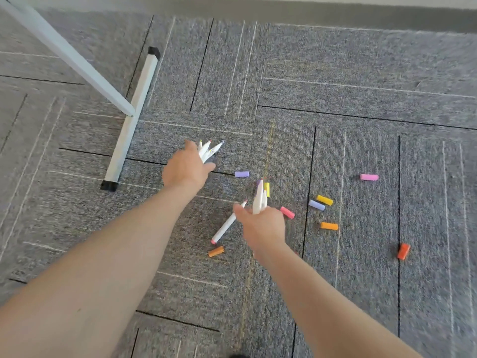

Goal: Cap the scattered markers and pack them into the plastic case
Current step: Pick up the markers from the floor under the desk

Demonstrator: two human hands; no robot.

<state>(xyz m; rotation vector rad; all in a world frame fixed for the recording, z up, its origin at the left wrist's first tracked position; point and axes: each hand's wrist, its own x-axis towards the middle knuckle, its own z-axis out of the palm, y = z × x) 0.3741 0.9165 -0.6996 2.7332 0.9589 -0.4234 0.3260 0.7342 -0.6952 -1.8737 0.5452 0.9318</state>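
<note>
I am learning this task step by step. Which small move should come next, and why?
Probably the right hand should pick up the marker lying beside it. Both hands already hold uncapped markers, the left hand too, and this one remains on the carpet among loose caps.

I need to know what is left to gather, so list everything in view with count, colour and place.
loose caps: ten: two purple, two yellow, two pink, two orange, one red-orange, one dark by the left hand; scattered on the carpet.
lone marker: one, white, pink ends, beside the right hand; touch unclear.
left bundle: several white uncapped markers.
right bundle: several white markers.
stand leg: one, white, black end caps, upper left.
carpet: grey, lined.
left hand: grips left bundle.
right hand: grips right bundle.
</note>
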